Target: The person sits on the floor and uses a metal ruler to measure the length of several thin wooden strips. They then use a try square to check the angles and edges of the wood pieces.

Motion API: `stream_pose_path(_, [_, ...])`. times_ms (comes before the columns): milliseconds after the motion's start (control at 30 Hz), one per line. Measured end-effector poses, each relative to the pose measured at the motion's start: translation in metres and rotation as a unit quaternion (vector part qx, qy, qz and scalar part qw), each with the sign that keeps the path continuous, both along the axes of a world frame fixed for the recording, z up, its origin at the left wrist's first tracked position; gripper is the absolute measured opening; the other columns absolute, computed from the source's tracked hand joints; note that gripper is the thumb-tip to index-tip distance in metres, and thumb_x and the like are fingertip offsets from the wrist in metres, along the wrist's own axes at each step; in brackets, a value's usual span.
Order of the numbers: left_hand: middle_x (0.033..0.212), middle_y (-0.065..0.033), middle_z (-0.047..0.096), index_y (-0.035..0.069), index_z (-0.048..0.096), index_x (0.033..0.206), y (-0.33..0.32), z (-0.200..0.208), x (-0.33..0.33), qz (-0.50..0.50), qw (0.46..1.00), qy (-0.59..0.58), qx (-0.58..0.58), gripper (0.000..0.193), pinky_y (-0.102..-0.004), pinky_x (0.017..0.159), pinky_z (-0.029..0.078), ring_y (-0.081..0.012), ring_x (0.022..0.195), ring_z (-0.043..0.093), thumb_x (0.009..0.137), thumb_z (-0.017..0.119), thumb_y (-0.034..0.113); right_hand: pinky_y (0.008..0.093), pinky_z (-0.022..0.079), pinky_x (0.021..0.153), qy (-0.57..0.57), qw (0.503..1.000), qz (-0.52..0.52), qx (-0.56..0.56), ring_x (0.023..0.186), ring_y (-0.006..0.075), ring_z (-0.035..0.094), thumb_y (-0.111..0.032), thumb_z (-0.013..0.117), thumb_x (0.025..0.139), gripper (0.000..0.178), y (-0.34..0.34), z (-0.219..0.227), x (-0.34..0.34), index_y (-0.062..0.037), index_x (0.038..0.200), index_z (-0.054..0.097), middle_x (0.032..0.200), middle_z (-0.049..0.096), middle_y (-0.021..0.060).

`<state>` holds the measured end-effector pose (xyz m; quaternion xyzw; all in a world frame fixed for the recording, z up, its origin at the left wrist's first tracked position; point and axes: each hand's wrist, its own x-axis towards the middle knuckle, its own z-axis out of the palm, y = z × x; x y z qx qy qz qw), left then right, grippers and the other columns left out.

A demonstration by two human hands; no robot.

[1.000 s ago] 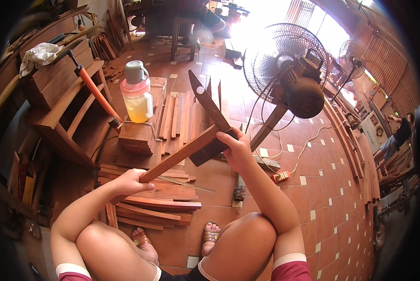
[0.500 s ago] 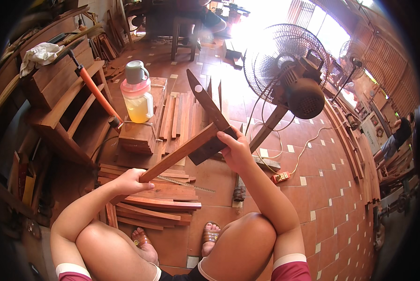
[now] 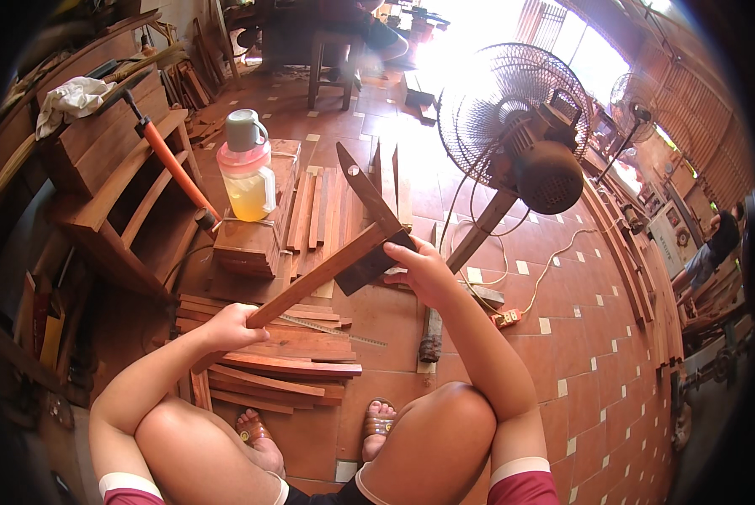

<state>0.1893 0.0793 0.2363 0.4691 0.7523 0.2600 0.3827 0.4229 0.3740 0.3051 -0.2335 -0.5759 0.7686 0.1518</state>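
Note:
My left hand (image 3: 232,328) is closed around the near end of a reddish-brown wooden strip (image 3: 320,275), which slants up and away to the right. My right hand (image 3: 424,268) grips the dark block of a wooden try square (image 3: 365,268), with the thumb on its upper edge. The square's long blade, with a round hole near its pointed tip, crosses the strip's far end. Its block lies alongside the strip. Below my left hand is a pile of cut wooden strips (image 3: 285,364), with a thin ruler (image 3: 335,331) lying across it.
A jug of yellow drink (image 3: 247,189) stands on a wooden box (image 3: 247,252) at the left, beside a wooden frame (image 3: 108,206) and an orange clamp bar (image 3: 171,160). A large fan (image 3: 529,139) rises at the right, near a power strip (image 3: 506,318). Other people sit farther off.
The strip and square have shifted slightly down and left in my hands. My right hand has moved a little lower, and its fingers have changed their hold on the block.

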Motion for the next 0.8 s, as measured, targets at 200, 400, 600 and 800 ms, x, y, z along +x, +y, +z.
stream_pose_path(200, [0.074,-0.0092,0.066,-0.002,0.068,0.098,0.002,0.001,-0.001,0.071,0.997,0.031,-0.001,0.032,-0.0343,0.069,0.05,-0.0156,0.071,0.061,0.076,0.075,0.021,0.0304,0.055,0.077,-0.023,0.999,0.015,0.044,0.098,0.0172,0.065,-0.019,0.069,0.094,0.037,0.001,-0.009,0.001,-0.003,0.124,0.055,0.113,0.065,0.0074])
stream_pose_path(400, [0.07,-0.0065,0.063,-0.002,0.068,0.096,0.004,0.006,-0.004,0.066,0.998,0.007,0.0,0.033,-0.0319,0.064,0.049,-0.0125,0.067,0.059,0.076,0.076,0.022,0.0359,0.058,0.085,0.046,0.999,-0.007,0.013,0.102,0.0199,0.066,-0.013,0.067,0.094,0.038,-0.004,-0.01,-0.002,0.0017,0.126,0.053,0.114,0.065,0.0099])
stream_pose_path(600, [0.07,-0.0062,0.064,-0.001,0.068,0.09,-0.001,0.007,-0.009,0.04,0.999,0.021,0.008,0.039,-0.0318,0.066,0.049,-0.0126,0.068,0.059,0.076,0.08,0.033,0.0377,0.058,0.086,0.096,0.995,0.019,0.015,0.105,0.0209,0.065,-0.01,0.065,0.095,0.036,-0.006,-0.008,0.001,0.0024,0.126,0.052,0.116,0.065,0.0115])
stream_pose_path(800, [0.069,-0.0083,0.064,-0.001,0.069,0.084,0.0,0.018,-0.003,0.049,0.998,0.038,0.012,0.043,-0.032,0.067,0.049,-0.0134,0.068,0.059,0.076,0.082,0.039,0.0364,0.058,0.089,0.11,0.994,0.024,-0.016,0.103,0.0211,0.066,-0.011,0.068,0.093,0.038,-0.007,-0.006,0.001,0.0047,0.124,0.053,0.113,0.065,0.0125])
